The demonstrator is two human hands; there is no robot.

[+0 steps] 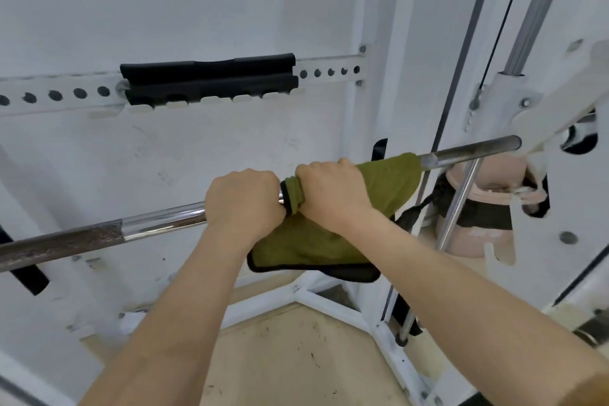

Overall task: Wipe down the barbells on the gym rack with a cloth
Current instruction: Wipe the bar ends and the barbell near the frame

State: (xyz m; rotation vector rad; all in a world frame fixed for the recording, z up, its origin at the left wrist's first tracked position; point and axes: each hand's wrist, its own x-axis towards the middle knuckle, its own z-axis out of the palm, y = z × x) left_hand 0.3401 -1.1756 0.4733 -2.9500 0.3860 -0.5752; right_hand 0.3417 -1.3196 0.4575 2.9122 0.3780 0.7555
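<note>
Green cloth (333, 237) draped over chrome barbell (158, 222), wrapped round the shaft so both faces of the steel get rubbed at once; loose lower half hanging below the barbell, black-edged hem sagging under the right wrist. Right hand (333, 193) clamped over the cloth on top of the barbell, fingers curled under and out of sight, grip closed on cloth and shaft together; likely the wiping hand. Left hand (244, 198) fisted on bare shaft, touching the cloth's bunched left edge; probably steadying the barbell against roll or pinning the cloth end, cannot tell which. Barbell running from lower left up to the right, right end seated in the white rack carriage (540, 128); held there by the rack, so no lifting needed, only sliding along it. Knurled section (66, 242) left of the left hand looks dull and uncovered; judged not yet reached by the cloth at this position. Black padded holder (211, 77) on the perforated rail above the barbell, untouched. Pink bottle (478, 208) behind the barbell's right end, well clear of the hands.
</note>
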